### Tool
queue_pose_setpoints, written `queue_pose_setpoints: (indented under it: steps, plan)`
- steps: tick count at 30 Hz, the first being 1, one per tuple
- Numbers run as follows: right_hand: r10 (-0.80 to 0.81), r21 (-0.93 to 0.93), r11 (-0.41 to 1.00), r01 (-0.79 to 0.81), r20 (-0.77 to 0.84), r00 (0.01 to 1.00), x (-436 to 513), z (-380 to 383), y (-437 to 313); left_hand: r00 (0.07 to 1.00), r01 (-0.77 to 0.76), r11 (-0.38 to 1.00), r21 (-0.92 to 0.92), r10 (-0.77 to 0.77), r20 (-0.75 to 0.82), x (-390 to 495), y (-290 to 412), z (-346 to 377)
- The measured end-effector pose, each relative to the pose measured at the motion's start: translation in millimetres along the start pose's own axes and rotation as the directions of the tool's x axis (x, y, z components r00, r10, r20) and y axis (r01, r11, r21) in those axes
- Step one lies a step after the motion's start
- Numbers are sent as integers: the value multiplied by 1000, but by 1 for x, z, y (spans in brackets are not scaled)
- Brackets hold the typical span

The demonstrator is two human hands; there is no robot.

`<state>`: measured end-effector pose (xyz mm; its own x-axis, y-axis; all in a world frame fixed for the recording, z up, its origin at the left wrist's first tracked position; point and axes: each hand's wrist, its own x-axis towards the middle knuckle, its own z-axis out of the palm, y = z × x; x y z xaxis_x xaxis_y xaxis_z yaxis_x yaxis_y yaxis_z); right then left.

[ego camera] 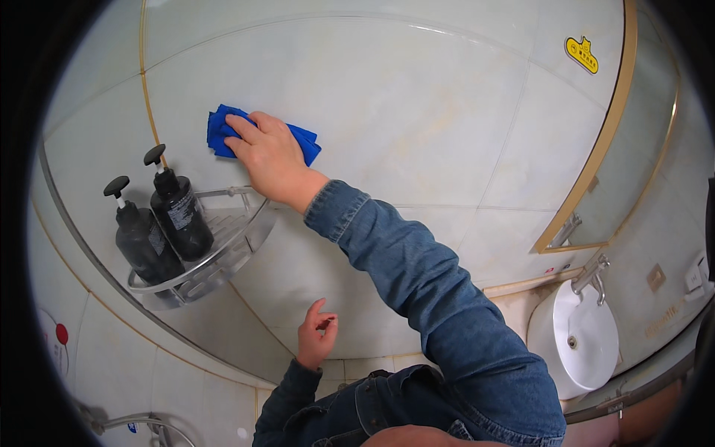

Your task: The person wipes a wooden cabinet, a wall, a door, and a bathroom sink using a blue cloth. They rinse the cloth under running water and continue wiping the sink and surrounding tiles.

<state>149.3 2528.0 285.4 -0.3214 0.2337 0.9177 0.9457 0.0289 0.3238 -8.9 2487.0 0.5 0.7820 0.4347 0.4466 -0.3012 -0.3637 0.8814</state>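
My right hand [271, 153], at the end of a denim sleeve, presses a folded blue cloth [224, 131] flat against the pale tiled wall [391, 112]. The cloth shows on both sides of the hand, above a metal corner shelf [240, 246]. Low in the view, in front of my body, my left hand [317, 335] hangs with bent fingers apart and nothing in it. On the shelf stand two black pump bottles, the nearer to the wall [181, 215] beside the other [146, 246]; both bear writing.
At the right are a white washbasin [586, 335] with a metal faucet [591, 274] and a gold-framed mirror [625, 156]. A yellow sticker [581, 55] is on the wall at the upper right. A shower fitting [139, 420] is at the lower left.
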Motion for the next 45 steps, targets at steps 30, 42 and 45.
queue_pose_setpoints:
  steps: [30, 42, 45]
  plan:
    - [560, -524, 407, -749, -505, 657, -289, -380, 100, 943, 39, 996, -80, -11, 333, 16, 21, 138]
    - [628, -215, 768, -603, 68, 775, -209, -137, -36, 988, -11, 981, -194, 41, 152, 62, 27, 49]
    - [585, -36, 808, -588, 169, 793, -195, -77, -59, 994, 75, 941, -331, -44, 101, 70, 15, 18]
